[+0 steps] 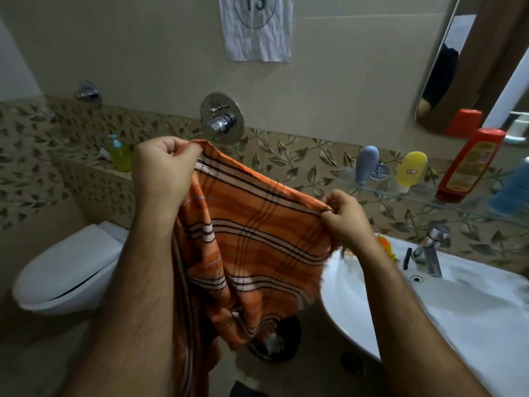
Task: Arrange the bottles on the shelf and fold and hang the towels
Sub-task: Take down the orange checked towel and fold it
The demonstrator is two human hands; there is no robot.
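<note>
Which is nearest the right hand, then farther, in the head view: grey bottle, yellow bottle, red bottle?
From the right hand, going right along the glass shelf:
1. grey bottle, shelf's left end
2. yellow bottle, middle
3. red bottle, leaning, farthest right

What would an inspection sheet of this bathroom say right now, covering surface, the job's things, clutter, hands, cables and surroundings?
Surface: glass shelf on the wall above the white sink.
Job's things: orange striped towel held spread in the air; grey bottle, yellow bottle, red bottle and blue bottle stand on the shelf.
Clutter: green pump bottle on the tiled ledge; small orange item on the sink rim.
Hands: left hand pinches one top corner of the towel, right hand pinches the other.
Cables: nothing seen.
Surroundings: toilet with lid down, wall tap, sink tap, mirror, paper sign.
</note>
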